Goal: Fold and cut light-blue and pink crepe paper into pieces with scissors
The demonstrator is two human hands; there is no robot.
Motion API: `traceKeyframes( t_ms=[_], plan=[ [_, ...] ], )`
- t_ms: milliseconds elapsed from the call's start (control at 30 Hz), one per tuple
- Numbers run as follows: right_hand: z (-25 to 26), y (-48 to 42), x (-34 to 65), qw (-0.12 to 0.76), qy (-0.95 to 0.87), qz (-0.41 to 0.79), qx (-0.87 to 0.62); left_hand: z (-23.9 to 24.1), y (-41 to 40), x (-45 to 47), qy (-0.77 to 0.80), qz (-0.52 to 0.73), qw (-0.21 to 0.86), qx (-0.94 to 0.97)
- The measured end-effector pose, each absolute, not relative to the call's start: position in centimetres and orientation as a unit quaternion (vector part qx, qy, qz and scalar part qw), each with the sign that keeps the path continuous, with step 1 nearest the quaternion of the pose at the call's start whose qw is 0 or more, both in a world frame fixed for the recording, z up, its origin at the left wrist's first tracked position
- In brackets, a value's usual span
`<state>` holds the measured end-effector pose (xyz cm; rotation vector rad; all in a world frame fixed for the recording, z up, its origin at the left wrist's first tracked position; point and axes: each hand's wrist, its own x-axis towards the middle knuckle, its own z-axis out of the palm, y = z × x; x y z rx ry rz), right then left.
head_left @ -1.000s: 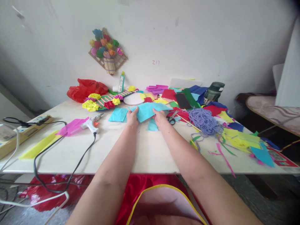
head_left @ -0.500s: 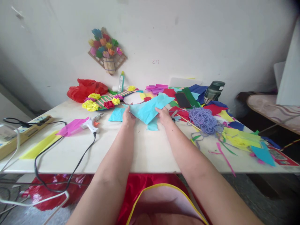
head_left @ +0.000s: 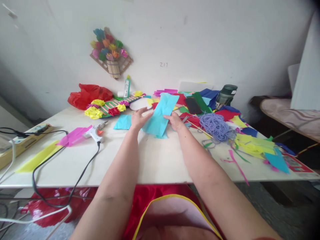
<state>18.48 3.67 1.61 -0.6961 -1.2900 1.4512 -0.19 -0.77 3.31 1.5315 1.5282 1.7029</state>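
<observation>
A light blue sheet of crepe paper (head_left: 162,111) is held slanted above the middle of the table. My right hand (head_left: 176,120) pinches its right edge between thumb and fingers. To its left, my left hand (head_left: 140,119) has thumb and fingers apart, close beside the sheet, and holds nothing. Another light blue paper piece (head_left: 122,122) lies flat just left of my left hand. Part of a further blue piece (head_left: 163,135) shows under the lower end of the held sheet.
At left lie a hot glue gun (head_left: 93,133), pink paper (head_left: 75,136), yellow paper (head_left: 38,156) and a power strip (head_left: 32,136). A flower-decorated panel (head_left: 110,108) rests behind. Rightward are scissors (head_left: 185,119), purple yarn (head_left: 216,126), a phone (head_left: 193,105) and a dark bottle (head_left: 226,96).
The blue sheet has turned from lying crosswise to a steeper, more upright slant. My left hand has let go of its left edge and opened, while my right hand keeps its pinch.
</observation>
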Motion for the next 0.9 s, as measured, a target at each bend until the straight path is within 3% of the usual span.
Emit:
traceKeyframes(
  t_ms=[267, 367, 633, 767, 900],
  plan=[
    [2.2, 3.4, 18.3, 0.458, -0.612, 0.600, -0.234, 3.2, -2.1, 0.9, 0.509, 0.427, 0.498, 0.558],
    [2.5, 3.2, 18.2, 0.477, -0.605, 0.595, -0.227, 3.1, -2.5, 1.2, 0.475, 0.445, 0.555, 0.518],
    [2.6, 2.5, 17.5, 0.438, -0.554, 0.622, -0.337, 2.0, -0.8, 1.3, 0.386, 0.708, 0.459, 0.372],
    [2.5, 1.9, 16.4, 0.462, -0.531, 0.613, -0.359, 1.3, -0.1, 1.4, 0.401, 0.741, 0.408, 0.352],
    [2.7, 1.6, 16.2, 0.496, -0.525, 0.587, -0.366, 1.3, -0.5, 2.2, 0.366, 0.728, 0.462, 0.351]
  ],
)
